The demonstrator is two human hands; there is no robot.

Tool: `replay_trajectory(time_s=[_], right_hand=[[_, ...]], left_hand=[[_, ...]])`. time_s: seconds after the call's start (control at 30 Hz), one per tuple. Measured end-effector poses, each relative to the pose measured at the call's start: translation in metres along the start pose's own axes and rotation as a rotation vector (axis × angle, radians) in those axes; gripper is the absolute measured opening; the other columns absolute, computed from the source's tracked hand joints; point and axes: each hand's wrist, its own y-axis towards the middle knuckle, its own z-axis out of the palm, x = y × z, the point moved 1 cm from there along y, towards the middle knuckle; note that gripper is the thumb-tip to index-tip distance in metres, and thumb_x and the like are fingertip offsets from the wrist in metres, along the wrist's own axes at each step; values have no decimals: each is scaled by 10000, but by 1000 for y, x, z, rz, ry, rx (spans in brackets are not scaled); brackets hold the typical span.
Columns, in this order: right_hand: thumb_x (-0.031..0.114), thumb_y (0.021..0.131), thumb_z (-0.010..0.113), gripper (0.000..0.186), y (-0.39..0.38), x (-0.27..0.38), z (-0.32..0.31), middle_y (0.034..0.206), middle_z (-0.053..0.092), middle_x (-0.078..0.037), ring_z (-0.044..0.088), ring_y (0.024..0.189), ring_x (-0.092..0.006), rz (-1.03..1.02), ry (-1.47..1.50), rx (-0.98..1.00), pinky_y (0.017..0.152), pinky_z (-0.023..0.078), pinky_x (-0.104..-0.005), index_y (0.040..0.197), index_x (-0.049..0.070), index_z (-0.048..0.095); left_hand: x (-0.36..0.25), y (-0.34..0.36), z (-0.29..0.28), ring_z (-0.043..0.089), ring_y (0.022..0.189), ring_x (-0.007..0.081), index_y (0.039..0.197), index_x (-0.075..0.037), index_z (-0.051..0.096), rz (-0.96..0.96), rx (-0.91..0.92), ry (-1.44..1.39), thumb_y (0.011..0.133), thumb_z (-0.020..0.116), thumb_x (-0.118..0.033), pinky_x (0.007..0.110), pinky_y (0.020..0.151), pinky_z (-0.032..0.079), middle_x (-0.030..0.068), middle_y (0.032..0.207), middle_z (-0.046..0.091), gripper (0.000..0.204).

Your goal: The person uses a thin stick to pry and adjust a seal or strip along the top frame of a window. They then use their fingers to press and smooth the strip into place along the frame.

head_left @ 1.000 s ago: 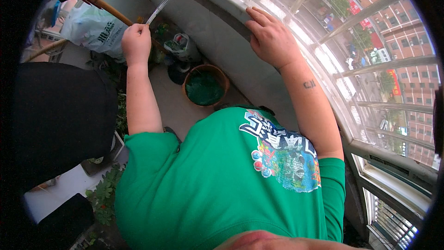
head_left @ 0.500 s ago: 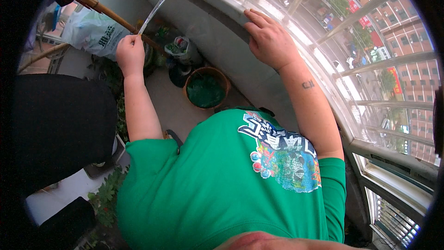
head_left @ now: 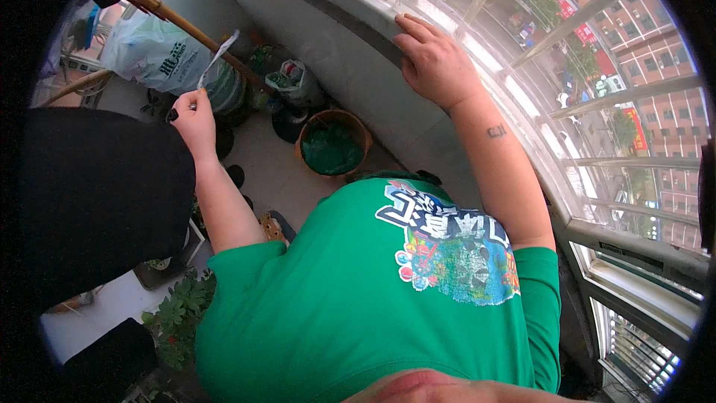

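A thin white strip (head_left: 218, 54) is gripped in the closed left hand (head_left: 195, 116), while the right hand (head_left: 436, 63) is laid open on the window ledge (head_left: 350, 7).

Home balcony; window grille (head_left: 597, 97); potted plants (head_left: 179, 313)

a short-sleeved green cotton t-shirt (head_left: 335, 306) with a multicoloured printed chest graphic (head_left: 455, 250) toward 3 o'clock; small dark forearm tattoo (head_left: 496, 131); dark-painted fingernails.
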Motion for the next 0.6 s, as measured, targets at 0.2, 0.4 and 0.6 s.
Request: replay_trajectory(time_s=[0.2,0.4,0.6], right_hand=[[66,791,675,326,-18,-1,2,1122,652,-90,626,1020,-290,-86,198,-164,897,524,-391,1114,102,640],[72,778,698,556,-48,44,0,992,652,-102,641,930,-286,74,565,16,822,537,-395,1310,152,560],[55,791,681,158,-106,37,-17,886,630,-132,640,823,-331,217,740,-31,709,529,-384,945,33,655]], left_hand=[[-78,-55,16,608,762,226,912,0,666,206,214,-190,875,688,-105,331,686,483,94,854,622,113],[-155,-92,44,603,755,246,919,9,633,478,686,-540,854,644,14,313,681,480,112,836,608,67],[-207,-118,74,592,739,225,941,16,636,649,1042,-813,840,649,37,304,653,468,113,830,591,103]])
